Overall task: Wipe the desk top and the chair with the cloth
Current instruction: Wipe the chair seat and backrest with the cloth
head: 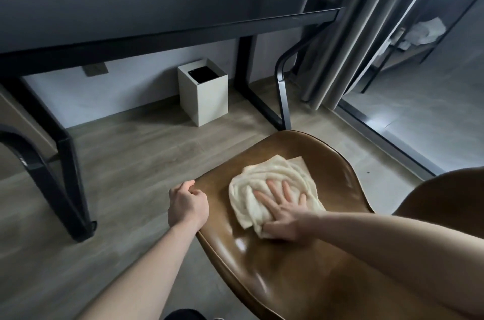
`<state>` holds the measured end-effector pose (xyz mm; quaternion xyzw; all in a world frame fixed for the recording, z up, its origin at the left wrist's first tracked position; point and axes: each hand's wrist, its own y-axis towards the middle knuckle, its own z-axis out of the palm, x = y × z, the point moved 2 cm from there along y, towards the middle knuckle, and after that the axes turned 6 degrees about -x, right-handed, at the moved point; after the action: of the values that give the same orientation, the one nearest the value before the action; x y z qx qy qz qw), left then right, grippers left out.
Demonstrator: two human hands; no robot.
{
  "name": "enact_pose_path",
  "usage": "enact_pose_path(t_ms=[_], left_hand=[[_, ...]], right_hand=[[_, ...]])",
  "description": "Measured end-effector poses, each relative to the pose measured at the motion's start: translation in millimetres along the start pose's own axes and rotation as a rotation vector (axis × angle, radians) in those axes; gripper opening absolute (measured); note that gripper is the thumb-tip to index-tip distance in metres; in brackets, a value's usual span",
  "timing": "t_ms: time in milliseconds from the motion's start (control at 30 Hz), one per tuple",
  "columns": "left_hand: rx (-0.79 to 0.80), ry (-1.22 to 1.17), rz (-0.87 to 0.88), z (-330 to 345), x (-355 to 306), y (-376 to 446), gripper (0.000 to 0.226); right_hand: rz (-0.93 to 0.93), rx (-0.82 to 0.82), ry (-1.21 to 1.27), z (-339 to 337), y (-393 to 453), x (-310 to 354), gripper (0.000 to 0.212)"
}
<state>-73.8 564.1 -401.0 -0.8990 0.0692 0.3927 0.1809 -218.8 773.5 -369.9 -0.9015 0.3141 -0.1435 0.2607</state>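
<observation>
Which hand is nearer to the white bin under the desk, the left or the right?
Left. The left hand grips the seat's left edge, on the side toward the bin. The right hand presses flat on the cloth mid-seat, farther from the bin.

cloth [272, 188] on chair [301, 267] seat, near right. right hand [282, 212] flat on cloth, left hand [187, 201] on seat's left edge. desk [157, 5] far; bin [203, 91] under it, curtain [348, 31] right.
</observation>
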Motion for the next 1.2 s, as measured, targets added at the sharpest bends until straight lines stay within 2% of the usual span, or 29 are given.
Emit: enact_pose_path(t_ms=[167,400,567,700,767,933,1033,1200], left_hand=[[-0.010,-0.001,0.008,4,1,6,0.042],[0.027,0.063,0.005,5,3,8,0.041],[0.150,0.203,0.023,0,1,13,0.045],[0.326,0.259,0.049,-12,10,9,0.055],[0.333,0.297,0.064,-22,12,-3,0.059],[0.409,0.431,0.270,-66,1,-47,0.056],[0.448,0.401,0.385,-102,-20,-82,0.049],[0.489,0.278,0.605,-152,-58,-162,0.039]], right_hand=[[0.177,-0.067,0.107,-28,47,3,0.096],[0.164,-0.100,0.078,-20,35,13,0.085],[0.063,0.015,0.023,6,-16,22,0.084],[0.005,0.141,0.066,-8,-54,31,0.067],[0.050,0.171,0.168,-23,-64,35,0.060],[0.163,0.169,0.310,-43,-77,31,0.043],[0.138,0.163,0.371,-80,-106,37,0.017],[0.166,-0.024,0.580,-142,-164,22,0.020]])
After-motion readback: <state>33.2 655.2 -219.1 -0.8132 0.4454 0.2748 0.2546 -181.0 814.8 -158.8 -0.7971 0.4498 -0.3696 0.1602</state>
